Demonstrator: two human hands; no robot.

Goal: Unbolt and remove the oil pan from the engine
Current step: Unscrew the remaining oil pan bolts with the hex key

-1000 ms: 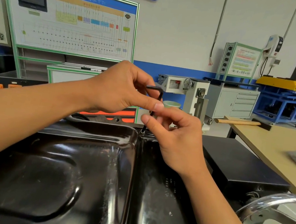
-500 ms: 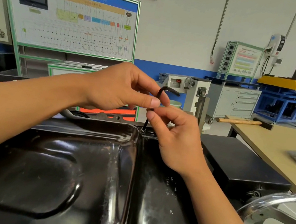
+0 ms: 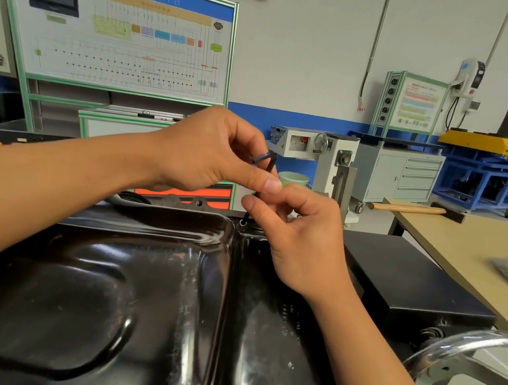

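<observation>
Oil pan [image 3: 104, 285] cut off below; hands [image 3: 206, 150] [image 3: 301, 240] half hide hex key [image 3: 271, 166].

One view only, worn on the head. Faces forward and a little down, from just behind the near edge of the black oil pan [image 3: 106, 270], close enough to fill the lower half of the frame with its glossy surface. Looks along both forearms to the left hand [image 3: 206, 150] and right hand [image 3: 298, 240], both pinching a hex key [image 3: 270, 165] at the pan's far edge, near mid-frame. Takes in, well beyond, a diagram board [image 3: 121, 36] and white wall [image 3: 312, 54]; at right, a wooden table [image 3: 449, 244] and a handwheel [image 3: 459, 340] near the lower right corner. Wide-angle, with lines bowed toward the edges.
</observation>
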